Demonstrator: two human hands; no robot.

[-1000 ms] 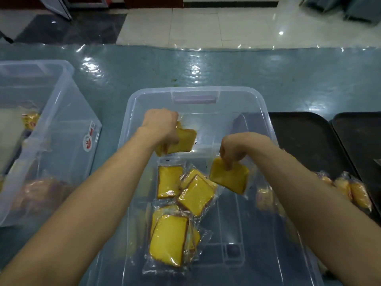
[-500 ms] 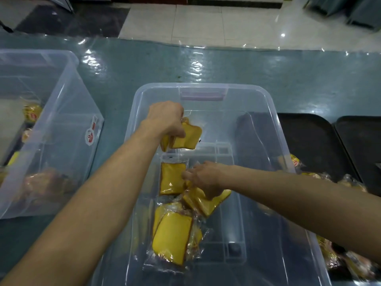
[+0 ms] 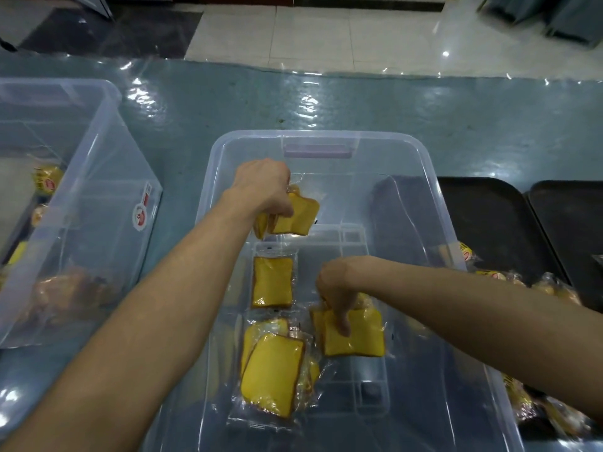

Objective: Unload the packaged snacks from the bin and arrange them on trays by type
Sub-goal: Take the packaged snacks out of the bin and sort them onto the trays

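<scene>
Roughly midway, I'd guess: left hand (image 3: 264, 187) grips yellow cake packs (image 3: 293, 216), right hand (image 3: 336, 288) pinches another couple (image 3: 355, 334) inside the clear bin (image 3: 319, 138). Three-ish packs (image 3: 272, 282) lie between and below those fingers; wrapped buns (image 3: 489, 275) already sit on the tray (image 3: 489, 216).

Dim, cool-toned overhead lighting. Specular glare streaks the plastic film over the surface (image 3: 359, 102), and a small bright spot reflects off the floor tiles (image 3: 445, 54). The clear bin (image 3: 434, 177) catches pale highlights along its rim, and its walls soften what lies behind them. Wide-angle distortion bows the far surface edge and stretches both forearms. The snacks (image 3: 522, 399) at lower right are blurred; the trays (image 3: 496, 216) are nearly black.
</scene>
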